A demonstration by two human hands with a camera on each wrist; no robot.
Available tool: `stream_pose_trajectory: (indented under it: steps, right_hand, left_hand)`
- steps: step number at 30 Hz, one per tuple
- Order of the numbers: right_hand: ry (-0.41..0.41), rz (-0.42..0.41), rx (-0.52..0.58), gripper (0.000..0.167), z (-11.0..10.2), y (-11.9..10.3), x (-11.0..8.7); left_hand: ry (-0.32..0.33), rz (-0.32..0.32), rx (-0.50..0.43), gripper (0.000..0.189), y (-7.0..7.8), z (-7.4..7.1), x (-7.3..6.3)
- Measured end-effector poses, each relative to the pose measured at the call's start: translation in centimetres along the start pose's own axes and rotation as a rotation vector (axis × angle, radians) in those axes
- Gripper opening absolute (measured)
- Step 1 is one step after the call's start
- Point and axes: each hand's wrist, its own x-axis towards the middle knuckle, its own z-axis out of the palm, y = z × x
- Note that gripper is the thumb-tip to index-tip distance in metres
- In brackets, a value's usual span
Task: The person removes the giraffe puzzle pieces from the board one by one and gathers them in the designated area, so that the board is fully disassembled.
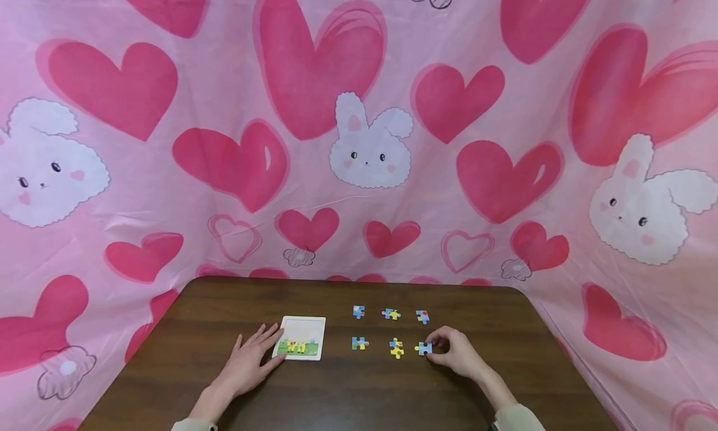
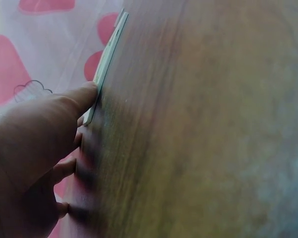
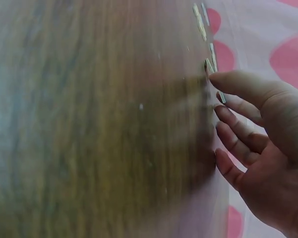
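My left hand [image 1: 247, 362] lies with fingers spread at the left side of a white-framed puzzle board [image 1: 307, 321]. Its thumb [image 2: 87, 94] touches the board's edge in the left wrist view. A strip of green picture with yellow and red figures fills the board's lower part; the upper part shows pale. At the right, my right hand [image 1: 459, 353] pinches a blue jigsaw piece [image 1: 424, 349] between thumb and index finger, low at the tabletop. The other fingers curve loosely beside it in the right wrist view.
Several loose jigsaw pieces lie in two rows between the hands, including a yellow one [image 1: 396, 348], a blue-green one [image 1: 359, 343] and a blue-red one [image 1: 422, 316]. The dark wooden table [image 1: 348, 400] ends at a pink curtain [image 1: 336, 200] with hearts and rabbits.
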Motion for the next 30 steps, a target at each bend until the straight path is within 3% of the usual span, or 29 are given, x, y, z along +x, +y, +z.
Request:
stream_pose_trajectory:
  steps: [5,18,24,30]
  right_hand:
    - [0.023,-0.039,-0.065,0.022,-0.3,-0.1,-0.3]
    - [0.043,-0.059,-0.050,0.023,-0.3,0.7,-0.9]
    - [0.066,-0.065,-0.034,0.024,-0.2,0.7,-1.2]
    - [0.138,-0.006,-0.003,0.032,0.2,0.2,-0.8]
  left_hand:
    - [-0.036,-0.019,0.001,0.067,0.3,-0.3,0.0]
    - [-0.064,-0.038,0.008,0.067,0.2,-0.4,0.1]
    - [-0.012,-0.002,-0.016,0.067,-0.1,0.2,0.0]
    - [0.054,0.032,-0.023,0.067,-0.5,0.4,-0.2]
